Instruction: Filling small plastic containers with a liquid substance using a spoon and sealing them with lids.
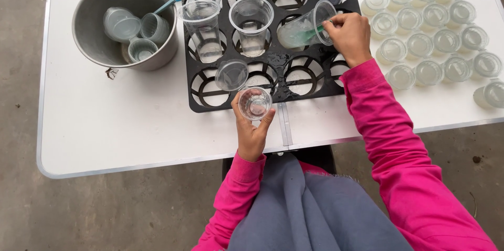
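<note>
Clear cups (255, 103) in both hands (251, 134).

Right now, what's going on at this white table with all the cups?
A person in pink sleeves is at a white folding table. Their left hand holds a small clear plastic cup upright at the near edge of a black plastic cup tray. Their right hand tips a tall clear plastic cup, with a little greenish liquid inside, over the tray. Two more tall clear cups stand in tray slots. A grey metal bucket sits at left, and rows of lidded small clear cups lie at right.
</note>
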